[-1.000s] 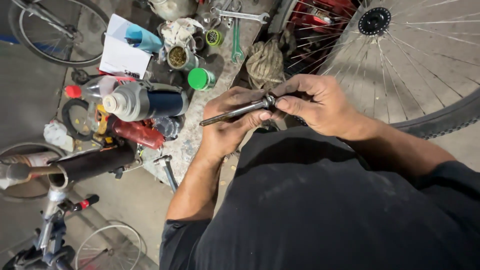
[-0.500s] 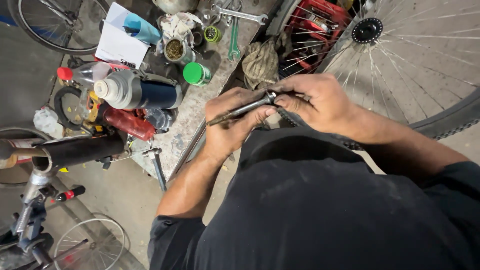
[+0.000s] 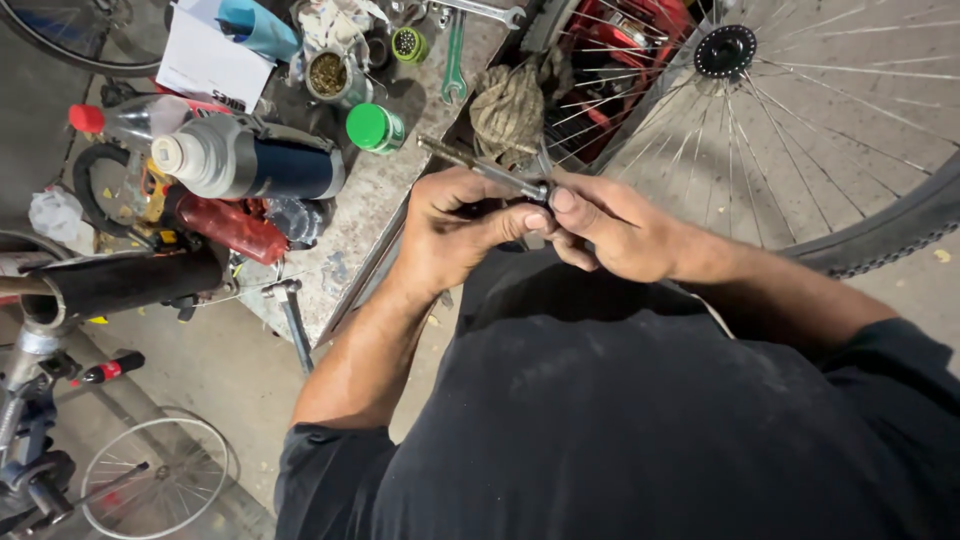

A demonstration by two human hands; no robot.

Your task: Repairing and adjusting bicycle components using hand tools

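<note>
My left hand (image 3: pixel 455 235) and my right hand (image 3: pixel 610 225) meet in front of my chest, both closed on a thin metal axle rod (image 3: pixel 480 165). The rod's free end points up and left, over the workbench edge (image 3: pixel 365 215). My right thumb presses near the rod's lower end, where a small metal part sits between my fingertips. A spoked bicycle wheel (image 3: pixel 800 130) with a dark hub (image 3: pixel 724 50) stands just beyond my right hand.
The workbench holds a green-capped bottle (image 3: pixel 372 127), a grey and navy spray can (image 3: pixel 255 165), a red can (image 3: pixel 225 225), a green wrench (image 3: pixel 455 60), a rag (image 3: pixel 508 105) and papers (image 3: pixel 205 60). A bike frame tube (image 3: pixel 115 285) and small wheel (image 3: pixel 155 475) are lower left.
The rod's free end has swung from pointing down-left to pointing up-left. Both hands stay closed on it, and the view has shifted slightly.
</note>
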